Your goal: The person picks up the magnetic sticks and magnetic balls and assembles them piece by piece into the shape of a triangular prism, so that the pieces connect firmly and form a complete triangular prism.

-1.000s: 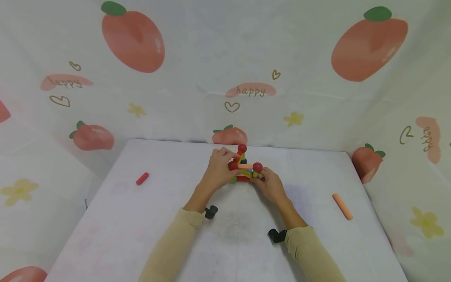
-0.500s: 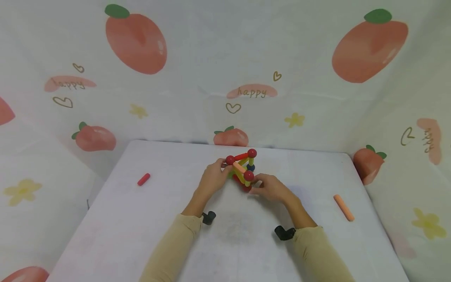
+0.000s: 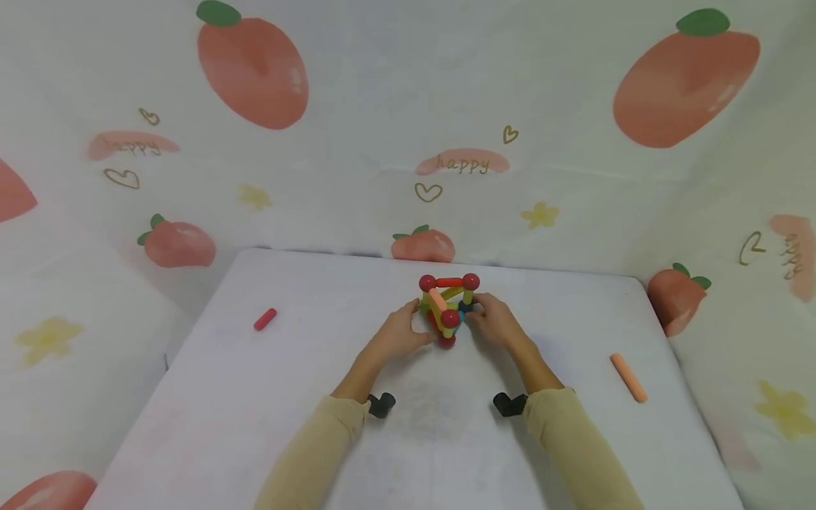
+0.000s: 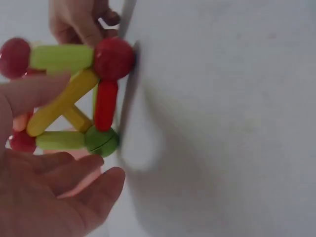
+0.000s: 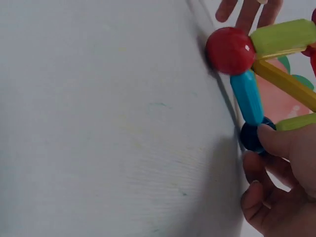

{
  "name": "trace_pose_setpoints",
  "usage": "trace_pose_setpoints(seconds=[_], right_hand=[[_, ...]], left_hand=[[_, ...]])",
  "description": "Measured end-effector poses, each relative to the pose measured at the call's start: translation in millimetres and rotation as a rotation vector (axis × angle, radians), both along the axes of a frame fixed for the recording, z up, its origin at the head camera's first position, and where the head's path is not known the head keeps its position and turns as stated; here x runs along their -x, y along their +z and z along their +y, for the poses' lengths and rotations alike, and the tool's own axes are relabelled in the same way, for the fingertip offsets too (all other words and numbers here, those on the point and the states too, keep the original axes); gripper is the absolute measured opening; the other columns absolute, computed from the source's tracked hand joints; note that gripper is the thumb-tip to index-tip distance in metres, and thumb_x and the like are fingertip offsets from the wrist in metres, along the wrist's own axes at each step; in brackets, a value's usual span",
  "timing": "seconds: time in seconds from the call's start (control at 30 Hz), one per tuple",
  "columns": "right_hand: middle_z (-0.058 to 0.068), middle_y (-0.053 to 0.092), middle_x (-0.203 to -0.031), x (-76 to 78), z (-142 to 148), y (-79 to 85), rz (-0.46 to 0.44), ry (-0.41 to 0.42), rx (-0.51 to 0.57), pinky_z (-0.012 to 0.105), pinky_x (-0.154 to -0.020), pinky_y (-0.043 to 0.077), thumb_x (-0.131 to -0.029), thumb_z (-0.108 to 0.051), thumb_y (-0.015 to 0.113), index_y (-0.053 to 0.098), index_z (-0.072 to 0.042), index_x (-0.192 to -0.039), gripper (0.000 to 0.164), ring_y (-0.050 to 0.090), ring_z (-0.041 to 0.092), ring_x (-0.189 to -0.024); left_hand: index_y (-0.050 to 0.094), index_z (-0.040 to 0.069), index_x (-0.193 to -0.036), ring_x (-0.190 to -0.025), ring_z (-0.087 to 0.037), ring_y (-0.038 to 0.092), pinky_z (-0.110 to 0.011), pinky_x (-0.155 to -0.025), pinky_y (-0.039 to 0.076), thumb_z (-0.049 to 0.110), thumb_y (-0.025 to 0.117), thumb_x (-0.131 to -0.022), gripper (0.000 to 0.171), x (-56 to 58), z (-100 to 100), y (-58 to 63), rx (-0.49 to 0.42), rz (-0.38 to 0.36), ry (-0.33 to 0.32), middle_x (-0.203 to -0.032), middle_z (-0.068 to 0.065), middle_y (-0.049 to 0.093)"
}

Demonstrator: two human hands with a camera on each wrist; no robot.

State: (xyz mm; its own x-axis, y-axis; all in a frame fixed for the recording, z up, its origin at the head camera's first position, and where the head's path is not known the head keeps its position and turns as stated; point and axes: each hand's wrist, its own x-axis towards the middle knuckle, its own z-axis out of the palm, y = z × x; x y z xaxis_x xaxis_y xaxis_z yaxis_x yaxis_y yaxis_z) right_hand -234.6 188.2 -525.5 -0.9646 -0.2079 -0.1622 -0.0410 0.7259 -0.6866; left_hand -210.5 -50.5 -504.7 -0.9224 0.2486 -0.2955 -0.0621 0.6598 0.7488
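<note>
A ball-and-rod toy frame (image 3: 438,300) stands between both hands near the back of the table. Red balls mark its top corners, joined by red and orange rods, and yellow rods run diagonally across its sides. Low on it, a green ball (image 4: 102,141) shows in the left wrist view and a dark blue ball (image 5: 251,137) in the right. The left hand (image 3: 397,333) is spread loosely beside the frame, thumb across one side, fingers by the green ball. Thumb and finger of the right hand (image 3: 500,322) pinch the dark blue ball, at the end of a teal rod (image 5: 247,98).
A short red rod (image 3: 265,319) lies on the white table (image 3: 191,425) at left. Toward the right edge lies a longer orange rod (image 3: 628,377). Behind the table hangs a fruit-printed cloth (image 3: 357,106). Both wrists carry small black cameras.
The frame has been turned on the table, so its red top rod lies along the back. The left hand came off the upper red ball and lower; the right shifted from front corner to back right.
</note>
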Motion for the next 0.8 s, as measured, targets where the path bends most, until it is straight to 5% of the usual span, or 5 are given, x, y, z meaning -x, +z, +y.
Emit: trace_pose_setpoints(seconds=[0.23,0.33,0.47,0.6,0.8], right_hand=[[0.015,0.067,-0.125,-11.9,-0.9,-3.6,0.069,-0.036,-0.01,0.054,-0.104,0.051,-0.096,-0.023,0.071,0.065,-0.005,-0.129,0.038,0.062,0.032,-0.116],[0.01,0.071,-0.112,-19.7,-5.2,-3.4,0.101,-0.059,-0.041,0.049,-0.094,0.056,-0.091,-0.028,0.076,0.068,-0.008,-0.12,0.036,0.065,0.026,-0.102],[0.01,0.07,-0.099,-28.1,-12.1,-1.7,0.189,-0.064,-0.165,0.046,-0.08,0.054,-0.087,-0.035,0.08,0.068,-0.006,-0.112,0.04,0.062,0.026,-0.089],[0.02,0.064,-0.12,-37.5,-12.8,2.4,0.232,-0.089,-0.346,0.056,-0.09,0.051,-0.087,-0.043,0.079,0.061,-0.001,-0.129,0.062,0.057,0.038,-0.108],[0.027,0.034,-0.156,-53.6,11.7,12.2,0.203,-0.15,-0.468,0.071,-0.115,0.026,-0.095,-0.051,0.065,0.031,-0.007,-0.158,0.084,0.03,0.05,-0.143]], left_hand=[[0.025,0.01,-0.162,-0.15,-0.034,0.04,-0.056,-0.117,0.04,0.033,0.086,-0.081,0.104,-2.1,4.9,-7.9,0.006,0.092,-0.074,-0.163,-0.011,0.04],[0.033,0.008,-0.158,-0.142,-0.035,0.047,-0.053,-0.114,0.044,0.031,0.085,-0.082,0.095,-0.2,4.9,-12.1,0.064,0.185,-0.017,-0.155,-0.014,0.05],[0.055,0.005,-0.142,-0.111,-0.029,0.063,-0.046,-0.097,0.055,0.025,0.084,-0.083,0.068,1.8,5.1,-13.7,0.103,0.281,0.076,-0.122,-0.012,0.069],[0.07,0.007,-0.121,-0.09,-0.019,0.065,-0.038,-0.085,0.058,0.022,0.083,-0.084,0.042,1.8,5.8,-12.4,0.094,0.272,0.099,-0.1,-0.006,0.075],[0.075,0.01,-0.116,-0.096,-0.019,0.065,-0.042,-0.09,0.055,0.027,0.084,-0.085,0.037,0.5,5.7,-9.2,0.117,0.227,0.122,-0.103,-0.003,0.078]])
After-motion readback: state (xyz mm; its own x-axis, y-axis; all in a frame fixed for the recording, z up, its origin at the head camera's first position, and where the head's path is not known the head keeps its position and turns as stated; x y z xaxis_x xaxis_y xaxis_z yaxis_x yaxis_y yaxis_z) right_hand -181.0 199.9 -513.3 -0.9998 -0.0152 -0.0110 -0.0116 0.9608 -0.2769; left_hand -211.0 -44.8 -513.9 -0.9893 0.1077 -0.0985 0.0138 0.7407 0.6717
